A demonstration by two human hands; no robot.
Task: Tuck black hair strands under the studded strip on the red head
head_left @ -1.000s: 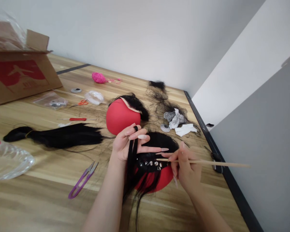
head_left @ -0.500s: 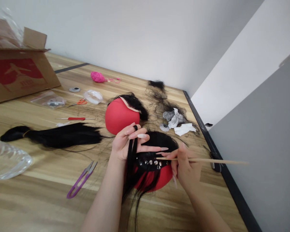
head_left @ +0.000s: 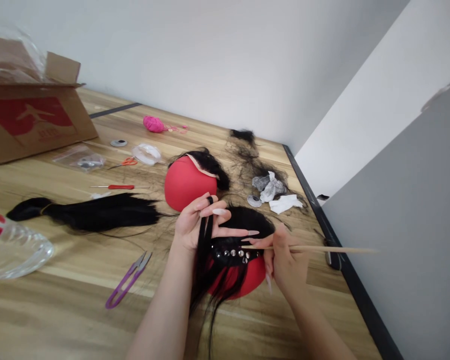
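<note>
1. The left hand [head_left: 191,224] holds a thin strand of black hair [head_left: 205,236] in its bent fingers, with one finger poking out straight.
2. The right hand [head_left: 288,262] pinches a long wooden stick [head_left: 333,249]. Its tip is by some shiny dots [head_left: 241,253]; I can't tell if it touches them.
3. The dots sit on the black hair piece [head_left: 247,220], which is on the near red ball [head_left: 255,280].
4. Both hands cover bits of the hair piece, and hair hangs over the ball's front.
5. The far red ball [head_left: 189,182] is just behind the left hand, which hides some of its bottom.
6. To the left are a hair bundle [head_left: 105,212], purple snips [head_left: 113,300] and a clear bottle [head_left: 20,252].
7. Farther back are orange scissors [head_left: 129,161], pink yarn [head_left: 153,124] and a big box [head_left: 37,120].
8. To the right lies white tissue [head_left: 285,204].
</note>
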